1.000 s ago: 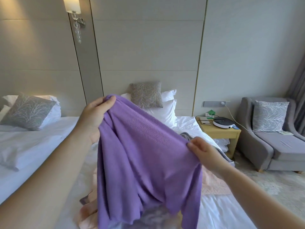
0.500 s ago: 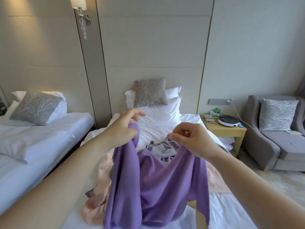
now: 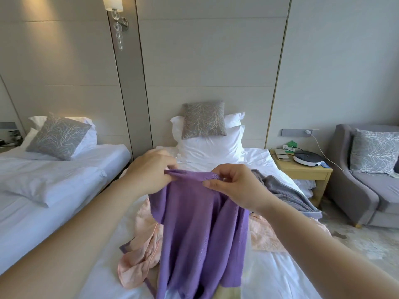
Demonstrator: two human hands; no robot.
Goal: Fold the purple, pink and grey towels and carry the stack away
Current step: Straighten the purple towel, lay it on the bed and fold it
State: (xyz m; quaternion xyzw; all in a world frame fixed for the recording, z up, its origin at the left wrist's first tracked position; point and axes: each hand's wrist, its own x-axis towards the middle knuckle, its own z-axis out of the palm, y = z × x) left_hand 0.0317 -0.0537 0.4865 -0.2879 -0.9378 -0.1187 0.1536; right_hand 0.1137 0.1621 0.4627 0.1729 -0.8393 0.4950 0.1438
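The purple towel [image 3: 200,229] hangs in front of me over the bed [image 3: 269,275]. My left hand [image 3: 151,171] and my right hand [image 3: 233,184] pinch its top edge close together, so the cloth drapes down in long folds. Under it the pink towel [image 3: 140,262] lies crumpled on the sheet, showing on both sides of the purple one. The grey towel [image 3: 287,195] is spread loosely at the bed's right side, beyond my right hand.
White pillows and a grey patterned cushion [image 3: 204,119] sit at the headboard. A second bed [image 3: 54,180] stands on the left. On the right are a wooden nightstand [image 3: 302,171] with a round white device and a grey armchair [image 3: 367,190].
My hands have come together along the purple towel's top edge, from wide apart a second ago. The towel hangs lower and narrower. My view has dropped and shifted left.
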